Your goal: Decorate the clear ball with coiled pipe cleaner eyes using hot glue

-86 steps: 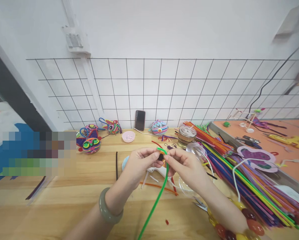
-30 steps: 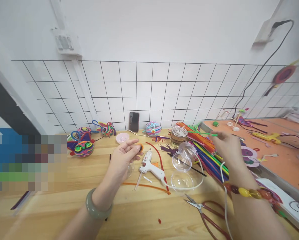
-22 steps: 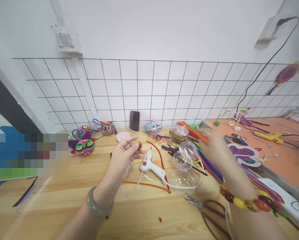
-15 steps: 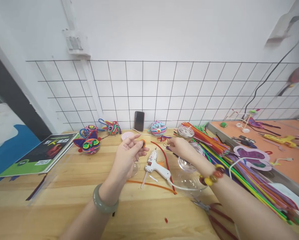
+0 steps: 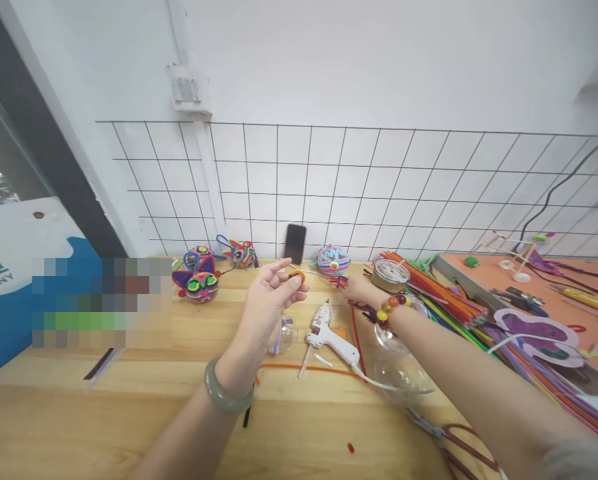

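My left hand [image 5: 273, 293] is raised over the table, with thumb and finger pinching a small orange pipe cleaner coil [image 5: 297, 275] that has a dark centre. My right hand [image 5: 361, 291] reaches to the back of the table beside short coloured pipe cleaner pieces [image 5: 337, 282]. Its fingers are mostly hidden, so any grip is unclear. A ball wrapped in coloured pipe cleaners [image 5: 333, 260] sits just behind these pieces. Between the hands lies a white hot glue gun [image 5: 335, 341]. A clear plastic half-shell [image 5: 286, 335] rests near my left wrist.
Scissors [image 5: 446, 433] and clear domes [image 5: 403, 373] lie under my right forearm. Bundled pipe cleaners [image 5: 443, 293] and a round tin [image 5: 391, 275] are at right. Decorated balls [image 5: 202, 287] stand at left. A phone [image 5: 295, 243] leans on the wall grid.
The view has swung left. My right hand has moved forward and closer to the short pipe cleaner pieces, while my left hand keeps its pinch on the orange coil.
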`<state>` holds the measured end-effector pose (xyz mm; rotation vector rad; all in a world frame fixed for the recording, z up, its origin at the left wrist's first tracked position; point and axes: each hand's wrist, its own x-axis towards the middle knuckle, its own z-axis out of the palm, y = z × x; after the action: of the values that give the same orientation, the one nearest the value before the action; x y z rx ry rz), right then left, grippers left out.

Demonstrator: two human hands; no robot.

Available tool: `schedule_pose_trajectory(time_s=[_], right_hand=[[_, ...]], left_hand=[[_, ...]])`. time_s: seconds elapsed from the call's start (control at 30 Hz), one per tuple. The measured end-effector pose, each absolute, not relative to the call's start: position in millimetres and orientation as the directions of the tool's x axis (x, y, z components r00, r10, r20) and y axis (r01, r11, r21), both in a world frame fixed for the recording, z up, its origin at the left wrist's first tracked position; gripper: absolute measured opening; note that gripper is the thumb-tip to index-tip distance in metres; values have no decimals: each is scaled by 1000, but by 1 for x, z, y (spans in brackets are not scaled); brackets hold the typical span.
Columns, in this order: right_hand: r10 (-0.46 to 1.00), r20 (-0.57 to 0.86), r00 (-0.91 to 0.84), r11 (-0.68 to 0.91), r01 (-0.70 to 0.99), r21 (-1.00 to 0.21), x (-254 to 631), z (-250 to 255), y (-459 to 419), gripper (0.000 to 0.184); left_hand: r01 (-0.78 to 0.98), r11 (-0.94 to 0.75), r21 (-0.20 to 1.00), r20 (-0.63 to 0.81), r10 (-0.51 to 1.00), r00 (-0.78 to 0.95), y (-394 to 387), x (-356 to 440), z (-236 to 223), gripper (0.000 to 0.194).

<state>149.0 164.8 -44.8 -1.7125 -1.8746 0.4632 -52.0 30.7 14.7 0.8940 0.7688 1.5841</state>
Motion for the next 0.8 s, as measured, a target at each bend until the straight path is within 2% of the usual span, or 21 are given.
schedule_pose_trajectory(time_s=[0.13, 0.27, 0.4, 0.5, 0.6, 0.7, 0.8], right_hand=[[974, 221, -43, 183, 727, -662, 165, -11, 166, 25], [905, 426, 10, 329, 617, -715, 182, 29, 141, 25], [805, 583, 107, 455, 521, -723, 190, 58, 76, 27], [844, 536, 34, 448, 504, -738, 187, 67, 23, 25], [836, 544, -64, 470, 595, -652, 179, 64, -8, 24], [829, 522, -200, 512, 648, -564, 176, 55, -13, 22], [835, 499, -233, 516, 646, -562, 177, 49, -8, 23]], left_hand=[[-493, -191, 849, 160, 982, -104, 32, -56, 15, 42], [-493, -229, 839, 189, 973, -131, 33, -65, 20, 34], [-498, -263, 826, 197, 963, -182, 32, -74, 25, 30], [-490, -270, 829, 214, 962, -168, 30, -72, 26, 27], [-467, -220, 856, 203, 975, -87, 25, -63, 25, 26], [-400, -145, 905, 170, 985, 28, 22, -54, 22, 29], [-296, -136, 945, 167, 983, 81, 20, -49, 20, 27]])
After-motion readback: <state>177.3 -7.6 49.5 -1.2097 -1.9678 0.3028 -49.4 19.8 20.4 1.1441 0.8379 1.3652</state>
